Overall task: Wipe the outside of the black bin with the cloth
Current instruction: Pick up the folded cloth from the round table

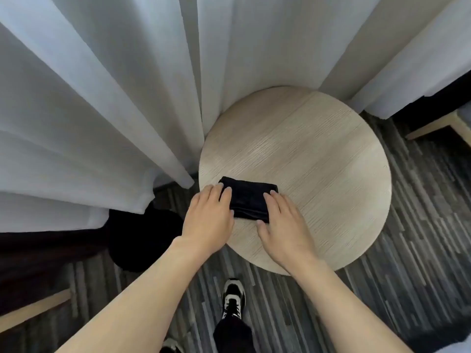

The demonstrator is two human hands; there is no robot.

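A folded black cloth (248, 198) lies on the near left part of a round pale wooden table (318, 161). My left hand (209, 217) rests on the cloth's left end, fingers spread flat. On the cloth's right end lies my right hand (283, 225), its thumb at the near corner. Neither hand has lifted the cloth. The black bin (142, 240) stands on the floor left of the table, below the curtain; its shape is dark and hard to make out.
White sheer curtains (102, 98) hang across the back and left, touching the table's far edge. Striped grey carpet (407, 250) covers the floor. My shoe (233, 298) stands near the table. Wooden furniture edges show at far right (433, 126) and lower left (33, 309).
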